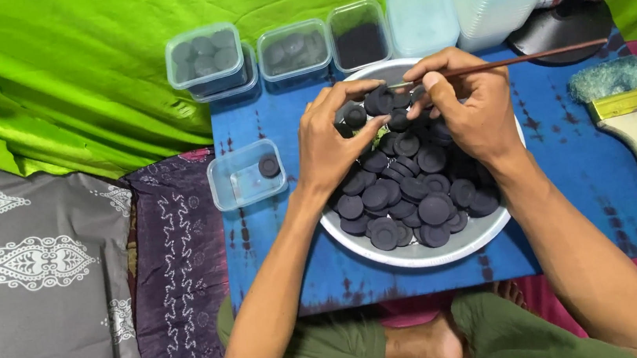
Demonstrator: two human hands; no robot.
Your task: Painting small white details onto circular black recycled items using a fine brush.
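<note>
The black discs (406, 185) under my hands look matt and powdery, like pressed charcoal, with slightly rough, grooved faces. They lie in a round metal bowl (452, 248) whose rim has a dull, brushed grey sheen. In my right grip (464, 104) is a thin wooden stick (535, 58), smooth and dark brown. The small containers (243, 175) are clear plastic, glossy and a little cloudy. The tabletop carries a blue dyed cloth (570, 168), matt and softly woven. The paintbrush (633, 134) has a glossy painted wooden handle, a brass-coloured metal band and fuzzy bristles. The green sheet (85, 61) behind looks thin and faintly shiny.
</note>
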